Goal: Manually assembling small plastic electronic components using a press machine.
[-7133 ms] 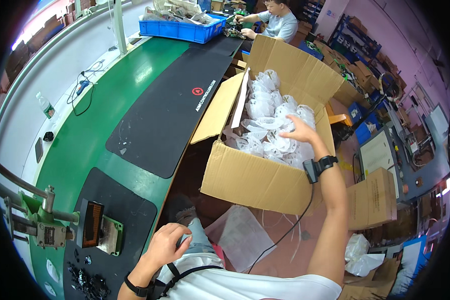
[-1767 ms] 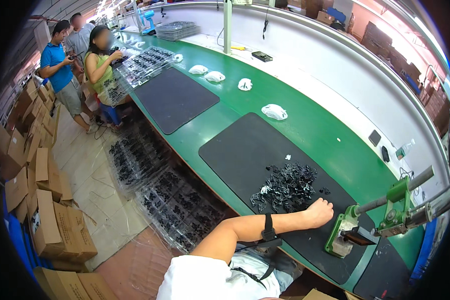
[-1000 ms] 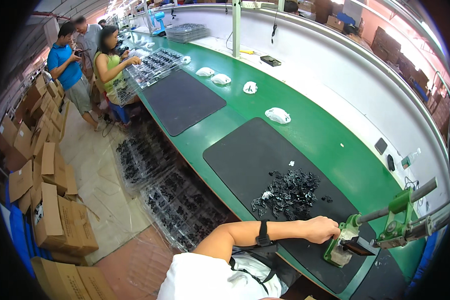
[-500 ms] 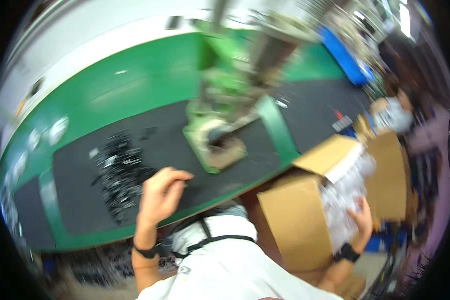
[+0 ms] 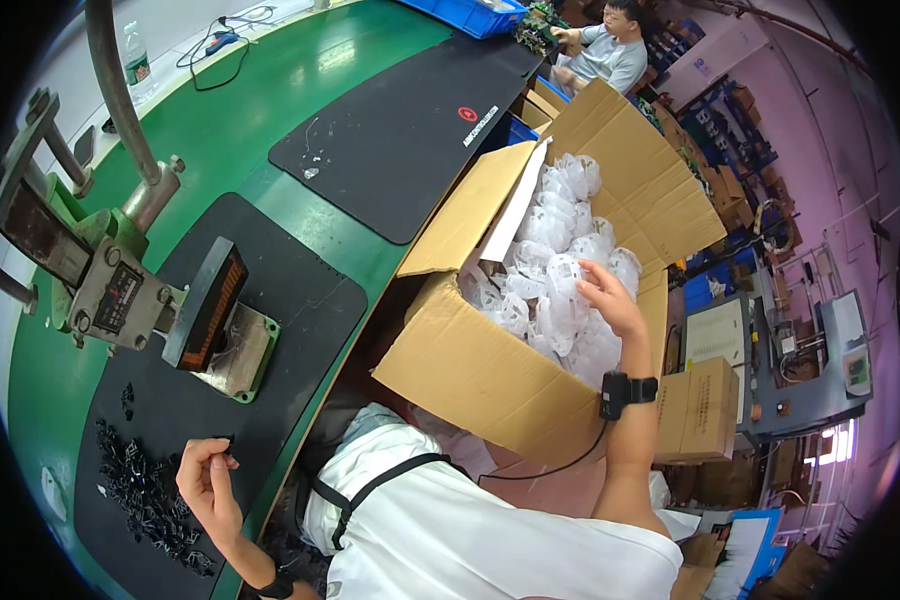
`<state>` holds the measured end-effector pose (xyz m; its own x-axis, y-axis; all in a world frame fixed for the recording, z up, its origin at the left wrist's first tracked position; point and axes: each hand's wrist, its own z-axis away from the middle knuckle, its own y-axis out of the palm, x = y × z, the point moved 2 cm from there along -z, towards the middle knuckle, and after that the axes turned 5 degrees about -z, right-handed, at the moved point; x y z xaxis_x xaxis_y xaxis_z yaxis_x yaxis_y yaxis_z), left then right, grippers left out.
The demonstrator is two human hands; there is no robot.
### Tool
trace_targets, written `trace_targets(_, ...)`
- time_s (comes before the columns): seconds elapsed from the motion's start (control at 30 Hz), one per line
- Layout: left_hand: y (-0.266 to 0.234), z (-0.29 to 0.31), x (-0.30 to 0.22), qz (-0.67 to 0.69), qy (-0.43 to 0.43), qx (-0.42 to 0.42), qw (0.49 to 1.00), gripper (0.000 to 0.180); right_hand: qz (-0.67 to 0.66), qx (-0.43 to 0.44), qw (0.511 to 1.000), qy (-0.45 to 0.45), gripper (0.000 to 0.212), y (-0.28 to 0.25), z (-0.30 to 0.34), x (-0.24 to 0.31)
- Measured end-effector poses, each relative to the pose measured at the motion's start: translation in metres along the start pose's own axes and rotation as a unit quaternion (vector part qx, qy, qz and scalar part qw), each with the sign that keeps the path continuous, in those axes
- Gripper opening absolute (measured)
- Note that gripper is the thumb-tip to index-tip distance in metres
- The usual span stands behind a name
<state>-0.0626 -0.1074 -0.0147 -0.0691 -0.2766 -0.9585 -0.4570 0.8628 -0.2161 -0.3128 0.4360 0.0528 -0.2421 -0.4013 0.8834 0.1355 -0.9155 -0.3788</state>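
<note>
My left hand (image 5: 210, 490) is closed in a pinch over the dark mat, with a small black piece (image 5: 229, 441) showing at its fingertips. Beside it lies a loose pile of small black plastic parts (image 5: 145, 490). My right hand (image 5: 613, 300) reaches into an open cardboard box (image 5: 490, 375). Its thumb and fingers are on the edge of a translucent white plastic shell (image 5: 564, 300), one of a heap of similar shells (image 5: 555, 225) filling the box.
A green hand press (image 5: 120, 290) with a metal base stands on the green table (image 5: 300, 215). Another dark mat (image 5: 400, 130) lies farther along. A bottle (image 5: 135, 60) and a blue bin (image 5: 470, 15) are at the back. A co-worker (image 5: 605, 50) sits beyond the box.
The view has swung right, so the press and black parts now appear farther left. My right hand remains in the box, its fingers now on a shell. My left hand stays near the black parts.
</note>
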Motion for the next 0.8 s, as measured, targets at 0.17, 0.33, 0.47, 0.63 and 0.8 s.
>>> trace_targets(0.17, 0.011, 0.008, -0.019, 0.008, -0.052, -0.041, 0.998, 0.015, -0.108, -0.030, 0.976, -0.187, 0.052, 0.054, 0.029, 0.055)
trace_targets(0.33, 0.055, -0.006, -0.044, 0.060, 0.016, 0.066, 0.996, 0.078, -0.488, 0.153, 0.853, -0.102, 0.058, 0.223, 0.079, 0.058)
trace_targets(0.47, 0.062, -0.016, -0.040, 0.377, -0.177, 0.078, 0.906, 0.084, -0.350, 0.379, 0.856, -0.036, 0.050, 0.335, 0.101, 0.062)
trace_targets(0.63, 0.041, 0.016, -0.027, 0.379, -0.137, -0.063, 0.913, 0.057, -0.100, 0.538, 0.784, -0.292, 0.034, 0.349, 0.101, 0.095)
trace_targets(0.8, 0.017, 0.031, -0.042, 0.136, 0.080, -0.114, 0.981, 0.037, -0.147, 0.572, 0.802, -0.084, 0.052, 0.353, 0.046, 0.087)
